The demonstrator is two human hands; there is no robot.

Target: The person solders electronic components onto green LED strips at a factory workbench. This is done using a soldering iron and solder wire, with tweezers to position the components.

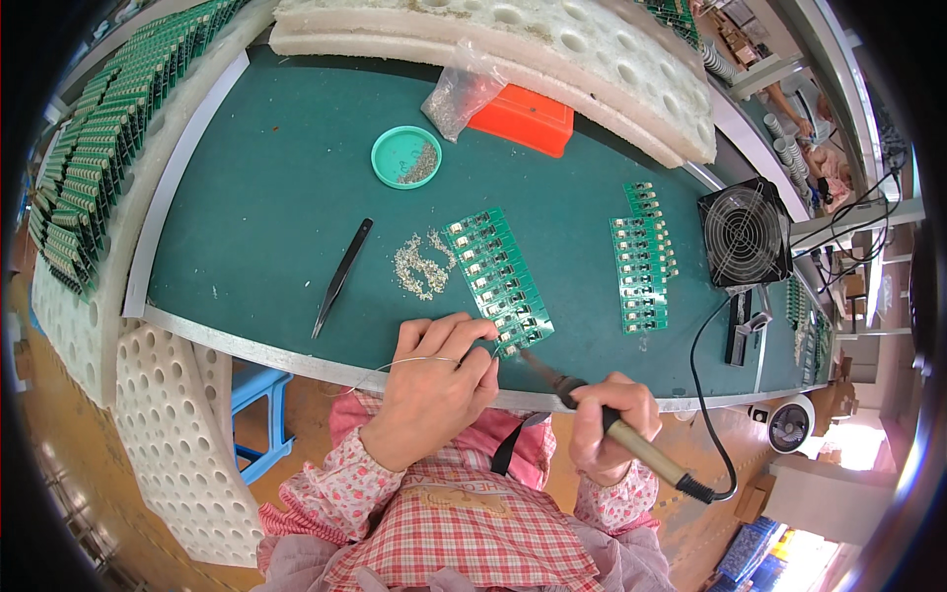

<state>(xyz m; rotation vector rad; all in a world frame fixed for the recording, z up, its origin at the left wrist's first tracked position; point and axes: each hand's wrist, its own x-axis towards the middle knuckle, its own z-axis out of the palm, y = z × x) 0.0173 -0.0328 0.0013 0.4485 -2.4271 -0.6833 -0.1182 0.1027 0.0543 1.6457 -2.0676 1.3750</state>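
My right hand [614, 424] is closed round the handle of a soldering iron [641, 446], whose tip points at the near end of a green circuit board panel [500, 274]. Between the fingers of my left hand [434, 380] runs a thin strand of solder wire [390, 366], its end at that same near end of the panel. The panel lies flat, with a row of small white parts along it. Just left of it sits a loose pile of tiny pale components [422, 268]. Black tweezers [343, 276] rest farther left on the green mat.
A round teal dish [406, 158] with small parts, a plastic bag [462, 96] and a red bin [523, 118] stand at the back. More panels [641, 271] and a black fan [745, 233] are at right. Foam blocks [493, 39] border the bench; boards [109, 138] stand upright at left.
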